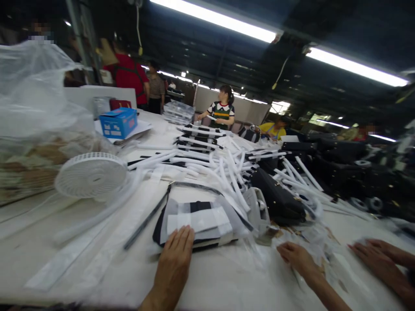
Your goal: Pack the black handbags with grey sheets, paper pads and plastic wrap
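Note:
My left hand (177,259) lies with its fingers stretched out on the near edge of a black bag (158,226), which has a white sheet (197,220) and translucent wrapping over it. The bag's dark strap (147,222) loops behind it and trails to the left on the table. To the right, my right hand (296,259) has its fingers bent together at crumpled clear plastic (288,237); whether they pinch some of it is hard to make out.
Another person's hands (379,259) rest at the right edge. A white fan (92,175) and blue box (119,123) stand left. Behind the bag lie many white tubes (194,162); black bags (275,196) are piled right. People stand farther back.

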A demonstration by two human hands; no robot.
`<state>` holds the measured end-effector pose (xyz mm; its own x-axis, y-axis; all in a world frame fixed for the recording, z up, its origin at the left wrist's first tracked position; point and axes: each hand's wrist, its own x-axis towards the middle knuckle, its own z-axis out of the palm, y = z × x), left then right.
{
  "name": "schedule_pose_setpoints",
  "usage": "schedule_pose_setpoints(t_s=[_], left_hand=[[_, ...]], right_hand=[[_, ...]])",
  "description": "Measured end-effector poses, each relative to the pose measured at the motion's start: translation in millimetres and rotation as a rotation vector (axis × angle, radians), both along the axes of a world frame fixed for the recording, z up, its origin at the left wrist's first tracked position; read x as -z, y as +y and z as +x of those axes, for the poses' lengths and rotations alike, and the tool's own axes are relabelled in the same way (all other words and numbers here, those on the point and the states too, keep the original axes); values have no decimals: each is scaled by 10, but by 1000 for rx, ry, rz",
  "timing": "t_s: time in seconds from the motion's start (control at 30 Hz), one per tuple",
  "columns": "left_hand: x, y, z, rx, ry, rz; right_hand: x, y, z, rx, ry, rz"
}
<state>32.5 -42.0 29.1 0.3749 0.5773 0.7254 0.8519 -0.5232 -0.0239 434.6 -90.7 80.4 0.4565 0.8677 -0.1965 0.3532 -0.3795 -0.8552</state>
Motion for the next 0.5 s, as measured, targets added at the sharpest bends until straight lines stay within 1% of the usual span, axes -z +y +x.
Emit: schedule_pose_setpoints(t_s=[0.03,0.1,0.17,0.27,0.33,0.4,0.43,0.5], left_hand=[[-6,-6,14,-11,-14,-3],[3,-6,30,-26,-27,-10],[30,0,30,-26,-25,-16],[67,5,10,-7,-6,-28],[69,3,0,1,5,-34],[57,-5,3,-5,-2,-28],[51,-9,11,-9,-11,-20],[48,-14,36,-17,-37,1]], right_hand=[[-33,9,27,-44,-126,-36],[-167,67,-40,-168,-253,-39],[-397,179,-313,-344,-304,0],[-821,462,-1005,-648,-302,-7],[-1041,725,-1502,-861,-316,29],[-1154,1017,-1940,-1069,-345,69],[-1176,1161,-2131,-1176,-401,70],[-1182,1420,-2468,-1355,-585,45]])
